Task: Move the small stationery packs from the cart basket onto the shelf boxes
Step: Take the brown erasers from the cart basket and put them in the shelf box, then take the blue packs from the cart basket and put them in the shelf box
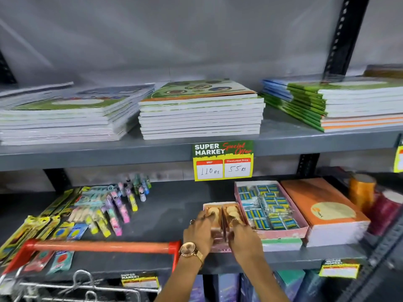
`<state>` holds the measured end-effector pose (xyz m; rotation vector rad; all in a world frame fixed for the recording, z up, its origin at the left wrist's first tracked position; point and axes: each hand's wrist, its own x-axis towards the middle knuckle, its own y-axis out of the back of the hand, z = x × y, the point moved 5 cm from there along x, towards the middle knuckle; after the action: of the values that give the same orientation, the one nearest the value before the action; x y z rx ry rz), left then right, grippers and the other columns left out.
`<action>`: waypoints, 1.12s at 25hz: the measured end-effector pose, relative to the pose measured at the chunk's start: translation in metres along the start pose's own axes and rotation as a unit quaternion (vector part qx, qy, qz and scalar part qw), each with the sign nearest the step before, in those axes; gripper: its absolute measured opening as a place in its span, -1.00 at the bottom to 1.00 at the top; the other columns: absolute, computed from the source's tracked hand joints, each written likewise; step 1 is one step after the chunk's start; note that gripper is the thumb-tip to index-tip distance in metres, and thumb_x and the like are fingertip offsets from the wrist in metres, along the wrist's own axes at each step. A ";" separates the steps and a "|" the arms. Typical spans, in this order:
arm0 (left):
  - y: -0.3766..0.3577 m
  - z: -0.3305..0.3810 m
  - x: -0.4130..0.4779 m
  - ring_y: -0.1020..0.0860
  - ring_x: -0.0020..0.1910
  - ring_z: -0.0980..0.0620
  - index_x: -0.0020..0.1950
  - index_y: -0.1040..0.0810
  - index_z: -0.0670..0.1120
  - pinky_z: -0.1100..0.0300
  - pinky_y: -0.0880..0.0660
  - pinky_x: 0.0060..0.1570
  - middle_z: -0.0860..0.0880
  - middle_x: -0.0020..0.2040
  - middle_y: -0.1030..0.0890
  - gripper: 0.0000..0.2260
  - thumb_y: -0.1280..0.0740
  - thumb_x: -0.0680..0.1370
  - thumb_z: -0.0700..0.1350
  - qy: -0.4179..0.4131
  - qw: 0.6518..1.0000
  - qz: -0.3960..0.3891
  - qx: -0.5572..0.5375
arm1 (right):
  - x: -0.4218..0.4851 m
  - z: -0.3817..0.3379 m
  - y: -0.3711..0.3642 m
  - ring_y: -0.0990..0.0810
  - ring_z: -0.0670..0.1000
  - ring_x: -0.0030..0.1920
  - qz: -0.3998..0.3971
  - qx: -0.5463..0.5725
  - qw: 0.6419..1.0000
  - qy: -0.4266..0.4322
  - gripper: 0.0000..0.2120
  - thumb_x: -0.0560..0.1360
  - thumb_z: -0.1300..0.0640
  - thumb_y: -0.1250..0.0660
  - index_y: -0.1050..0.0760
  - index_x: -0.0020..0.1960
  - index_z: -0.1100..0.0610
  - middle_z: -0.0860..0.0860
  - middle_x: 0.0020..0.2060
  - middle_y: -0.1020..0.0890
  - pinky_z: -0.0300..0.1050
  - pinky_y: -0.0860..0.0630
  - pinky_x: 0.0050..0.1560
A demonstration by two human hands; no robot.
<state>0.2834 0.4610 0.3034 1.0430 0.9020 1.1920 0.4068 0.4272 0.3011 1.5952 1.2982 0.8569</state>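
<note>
On the lower shelf stands a small pink box with two rows of round tan items. Both of my hands rest on it. My left hand, with a watch on the wrist, grips its left side. My right hand presses on its right side. Right beside it stands a larger pink box full of small blue stationery packs. The cart's orange handle and wire basket show at the lower left; what lies in the basket is hidden.
An orange box stands right of the blue packs, with tape rolls beyond. Pens, erasers and small bottles lie on the shelf's left. Stacks of notebooks fill the upper shelf. A price tag hangs from its edge.
</note>
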 end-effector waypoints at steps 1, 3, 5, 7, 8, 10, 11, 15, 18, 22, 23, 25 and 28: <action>0.000 0.000 0.001 -0.49 0.27 -0.19 0.42 -0.28 0.13 -0.07 -0.51 0.17 0.00 0.46 -0.30 -0.46 -0.19 0.51 -0.30 -0.003 1.000 -0.006 0.023 | 0.000 0.000 -0.004 -0.63 0.15 0.14 -0.007 -0.010 1.000 0.001 -0.74 0.57 0.16 -0.14 -0.45 0.23 0.11 0.12 0.13 -0.65 0.00 -0.54 0.15; -0.001 0.000 0.002 -0.49 0.25 -0.20 0.42 -0.28 0.10 -0.06 -0.53 0.09 -0.03 0.44 -0.34 -0.47 -0.21 0.51 -0.30 0.002 0.998 -0.004 0.059 | 0.001 0.003 -0.008 -0.63 0.14 0.15 -0.016 -0.014 1.000 -0.015 -0.73 0.58 0.16 -0.13 -0.46 0.23 0.11 0.11 0.15 -0.64 -0.01 -0.54 0.15; -0.002 0.004 0.000 -0.51 0.20 -0.21 0.41 -0.27 0.04 -0.06 -0.55 0.01 -0.09 0.39 -0.36 -0.50 -0.21 0.52 -0.31 0.006 0.996 0.000 0.091 | 0.002 0.005 -0.012 -0.61 0.15 0.16 -0.038 0.010 0.999 -0.013 -0.72 0.58 0.15 -0.15 -0.45 0.26 0.09 0.12 0.16 -0.63 0.01 -0.54 0.16; -0.005 0.006 0.000 -0.51 0.17 -0.22 0.43 -0.24 0.00 -0.05 -0.55 -0.03 -0.13 0.36 -0.35 -0.52 -0.20 0.54 -0.29 0.015 0.994 -0.004 0.107 | 0.003 0.002 -0.014 -0.60 0.18 0.17 -0.066 0.037 0.997 0.001 -0.69 0.57 0.15 -0.17 -0.42 0.30 0.07 0.14 0.15 -0.63 0.04 -0.53 0.16; -0.007 0.007 0.000 -0.50 0.17 -0.22 0.44 -0.22 -0.01 -0.05 -0.55 -0.03 -0.14 0.36 -0.34 -0.52 -0.19 0.55 -0.28 0.016 0.994 -0.005 0.110 | 0.002 0.002 -0.014 -0.59 0.19 0.18 -0.076 0.043 0.996 0.003 -0.67 0.57 0.15 -0.16 -0.40 0.32 0.06 0.14 0.15 -0.63 0.05 -0.53 0.16; -0.007 0.006 -0.003 -0.49 0.17 -0.23 0.46 -0.19 -0.01 -0.06 -0.55 -0.03 -0.16 0.37 -0.32 -0.51 -0.19 0.56 -0.27 0.011 0.994 0.002 0.111 | 0.000 0.001 -0.014 -0.57 0.21 0.20 -0.084 0.043 0.996 0.003 -0.65 0.57 0.13 -0.15 -0.38 0.35 0.05 0.16 0.18 -0.61 0.05 -0.51 0.17; -0.006 0.005 -0.007 -0.48 0.18 -0.23 0.47 -0.16 0.02 -0.07 -0.55 -0.03 -0.16 0.37 -0.31 -0.49 -0.19 0.56 -0.25 0.010 0.994 0.007 0.107 | -0.003 0.001 -0.014 -0.57 0.22 0.20 -0.083 0.043 0.996 0.004 -0.63 0.57 0.11 -0.15 -0.37 0.37 0.06 0.17 0.19 -0.61 0.05 -0.51 0.17; 0.008 -0.007 -0.032 -0.46 0.20 -0.22 0.52 -0.05 0.13 -0.04 -0.56 -0.12 -0.13 0.41 -0.28 -0.41 -0.19 0.56 -0.19 0.023 0.992 0.089 0.085 | -0.018 -0.016 0.000 -0.60 0.24 0.13 -0.031 0.049 0.997 0.053 -0.49 0.53 0.13 -0.20 -0.25 0.48 0.03 0.23 0.15 -0.61 0.05 -0.53 0.09; 0.031 -0.036 -0.065 -0.48 0.23 -0.20 0.50 -0.17 0.09 -0.06 -0.53 -0.01 -0.14 0.41 -0.38 -0.37 -0.34 0.47 -0.09 0.066 0.977 0.187 0.082 | -0.043 -0.059 0.003 -0.62 0.25 0.06 -0.021 0.067 0.986 0.154 -0.42 0.52 0.11 -0.22 -0.19 0.51 -0.01 0.26 0.16 -0.61 0.06 -0.54 -0.02; 0.043 -0.101 -0.124 -0.38 0.40 -0.20 0.46 -0.30 0.02 -0.09 -0.42 0.24 -0.18 0.44 -0.39 -0.41 -0.35 0.44 -0.03 0.151 0.958 0.234 0.069 | -0.088 -0.135 -0.027 -0.62 0.26 0.05 -0.068 0.139 0.947 0.280 -0.55 0.51 0.09 -0.22 -0.39 0.39 -0.02 0.23 0.00 -0.68 0.09 -0.53 0.01; 0.039 -0.125 -0.143 -0.36 0.41 -0.20 0.45 -0.32 0.00 -0.09 -0.40 0.27 -0.19 0.44 -0.39 -0.43 -0.35 0.44 -0.04 0.182 0.952 0.236 0.062 | -0.103 -0.153 -0.043 -0.62 0.26 0.03 -0.090 0.148 0.934 0.314 -0.61 0.50 0.11 -0.23 -0.47 0.33 0.00 0.23 -0.03 -0.68 0.09 -0.53 0.02; 0.023 -0.173 -0.191 -0.38 0.40 -0.18 0.41 -0.38 0.00 -0.05 -0.40 0.26 -0.16 0.41 -0.43 -0.48 -0.33 0.45 -0.05 0.247 0.939 0.235 0.042 | -0.139 -0.184 -0.082 -0.63 0.25 -0.05 -0.151 0.141 0.905 0.372 -0.71 0.48 0.11 -0.25 -0.57 0.18 0.06 0.23 -0.15 -0.69 0.06 -0.54 -0.06; -0.034 -0.236 -0.271 -0.42 0.31 -0.16 0.38 -0.38 0.01 -0.02 -0.42 0.17 -0.09 0.36 -0.44 -0.57 -0.26 0.51 0.00 0.366 0.920 0.142 -0.005 | -0.196 -0.209 -0.164 -0.63 0.22 0.02 -0.315 0.052 0.856 0.408 -0.73 0.48 0.08 -0.26 -0.58 0.14 0.08 0.21 -0.06 -0.68 0.03 -0.55 0.00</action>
<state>0.0259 0.2272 0.2063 0.7225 1.3404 1.8911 0.1153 0.2896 0.2307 0.7324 2.3205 1.0708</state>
